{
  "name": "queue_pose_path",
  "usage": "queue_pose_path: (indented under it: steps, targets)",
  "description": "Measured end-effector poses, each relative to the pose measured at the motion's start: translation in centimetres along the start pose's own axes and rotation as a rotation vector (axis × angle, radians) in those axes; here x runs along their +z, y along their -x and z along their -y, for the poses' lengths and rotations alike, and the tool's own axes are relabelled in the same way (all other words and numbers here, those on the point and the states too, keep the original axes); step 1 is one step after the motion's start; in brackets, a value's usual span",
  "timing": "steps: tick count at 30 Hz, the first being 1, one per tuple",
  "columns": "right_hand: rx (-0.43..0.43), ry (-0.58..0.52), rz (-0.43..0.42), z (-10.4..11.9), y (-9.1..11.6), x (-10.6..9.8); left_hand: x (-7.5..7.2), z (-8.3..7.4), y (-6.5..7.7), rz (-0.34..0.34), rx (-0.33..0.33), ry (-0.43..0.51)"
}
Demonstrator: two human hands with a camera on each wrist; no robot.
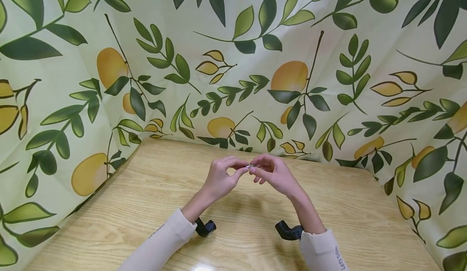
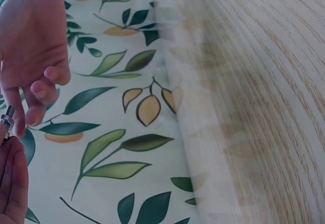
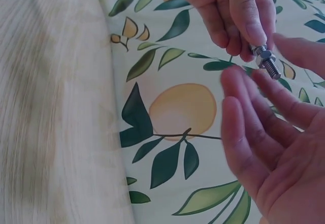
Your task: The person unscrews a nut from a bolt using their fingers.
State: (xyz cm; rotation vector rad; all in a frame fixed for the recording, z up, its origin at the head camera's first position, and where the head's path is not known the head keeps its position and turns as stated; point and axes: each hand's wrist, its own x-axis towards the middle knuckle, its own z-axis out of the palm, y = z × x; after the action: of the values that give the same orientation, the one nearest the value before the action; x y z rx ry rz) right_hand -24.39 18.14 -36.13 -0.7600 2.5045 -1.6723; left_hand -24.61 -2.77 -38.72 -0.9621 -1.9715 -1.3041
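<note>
A small silvery bolt [image 3: 273,70] with a hex nut [image 3: 265,58] on its thread is held above the table. My left hand [image 1: 222,178] pinches it between thumb and fingers; the fingers cover its other end. On the right, my right hand [image 1: 275,176] is beside the threaded end. Its thumb and index finger lie on either side of the bolt, with a gap showing in the right wrist view, and the other fingers are loosely bent. At the left wrist view's edge, the bolt [image 2: 7,118] is partly cut off.
Beneath the hands lies a wood-grain table [image 1: 146,206]. A cloth [image 1: 240,76] printed with leaves and orange fruit hangs behind the table and along its sides. Each wrist wears a black device, one on the left [image 1: 206,227] and one on the right [image 1: 288,231].
</note>
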Motion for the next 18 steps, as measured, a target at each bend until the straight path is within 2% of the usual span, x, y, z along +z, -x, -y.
queue_pose_path:
  steps: [5, 18]
  targets:
    - [0.001, 0.009, 0.032, 0.07, -0.07, 0.00, -0.15, -0.10, 0.01, 0.004, -0.017, -0.006]
    - [0.001, -0.017, 0.004, 0.23, 0.10, -0.01, -0.18, -0.14, 0.02, 0.010, -0.026, 0.001]
